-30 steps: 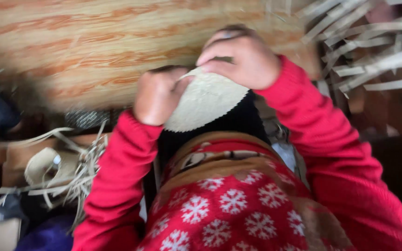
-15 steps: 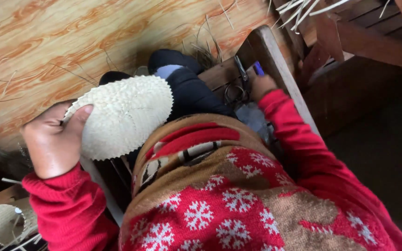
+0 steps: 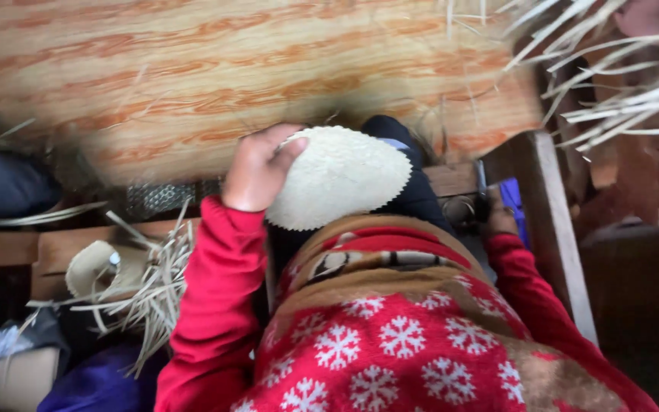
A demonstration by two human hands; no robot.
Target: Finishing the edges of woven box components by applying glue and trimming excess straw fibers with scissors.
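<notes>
Left hand [image 3: 257, 168] in a closed grip on the left edge of the pale, round woven straw disc [image 3: 337, 179], which extends rightward; right hand [image 3: 497, 217], well apart, grip indiscernible.

one head-worn camera looks steeply down, close over the lap and wood-grain floor [image 3: 154, 69].

Woven straw disc [image 3: 337, 179], matt and rough; floor [image 3: 192, 84] of glossy wood-grain sheet; knitted red wool sleeve [image 3: 211, 305].
</notes>
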